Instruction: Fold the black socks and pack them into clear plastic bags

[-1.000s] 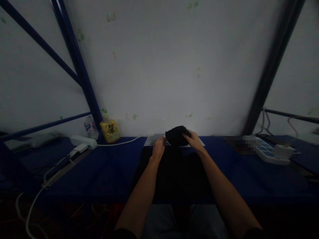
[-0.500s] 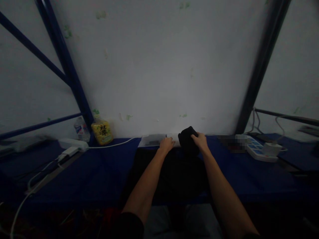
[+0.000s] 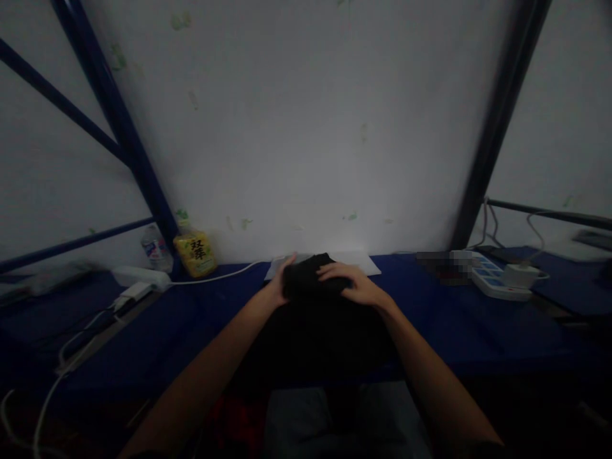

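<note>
A bunched black cloth (image 3: 306, 282) is over the middle of the tabletop (image 3: 454, 325), paper (image 3: 367, 262) at one o'clock. Both grips clamp the cloth: left hand (image 3: 277, 285) at nine, right hand (image 3: 357, 284) at three. Even pressure should steady it.

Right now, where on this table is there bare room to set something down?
The table looks bare in two patches: between your right forearm and the right power strip, and between your left forearm and the left power strip. The middle is crowded: your left hand and right hand touch black cloth, white paper behind.
</note>
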A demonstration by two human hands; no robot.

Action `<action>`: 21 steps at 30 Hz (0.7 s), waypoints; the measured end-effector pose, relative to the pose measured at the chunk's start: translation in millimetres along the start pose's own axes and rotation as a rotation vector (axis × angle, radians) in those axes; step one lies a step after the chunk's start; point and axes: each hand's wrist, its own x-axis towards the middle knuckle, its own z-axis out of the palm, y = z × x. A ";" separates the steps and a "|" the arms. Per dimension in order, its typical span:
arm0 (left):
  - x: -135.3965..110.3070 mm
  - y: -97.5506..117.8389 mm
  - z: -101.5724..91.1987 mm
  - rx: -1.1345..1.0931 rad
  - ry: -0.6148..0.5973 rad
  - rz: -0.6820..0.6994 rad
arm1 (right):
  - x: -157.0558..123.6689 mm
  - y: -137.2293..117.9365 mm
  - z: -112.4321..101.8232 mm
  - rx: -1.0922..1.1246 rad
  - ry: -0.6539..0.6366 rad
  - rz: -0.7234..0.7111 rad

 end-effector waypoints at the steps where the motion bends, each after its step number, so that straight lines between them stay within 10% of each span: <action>1: -15.9 1.4 -5.7 -0.095 -0.042 -0.111 | 1.5 -9.8 5.4 0.050 -0.121 -0.039; 9: -131.8 3.7 -6.8 -0.484 0.110 -0.292 | 31.7 -53.5 65.2 -0.191 -0.212 0.025; 15: -153.4 2.4 -3.9 -0.510 0.173 -0.270 | 28.3 -51.6 88.5 -0.286 -0.157 -0.058; 21: -158.3 -17.4 -12.7 -0.421 0.225 -0.308 | 5.2 -50.5 66.9 -0.233 0.037 0.064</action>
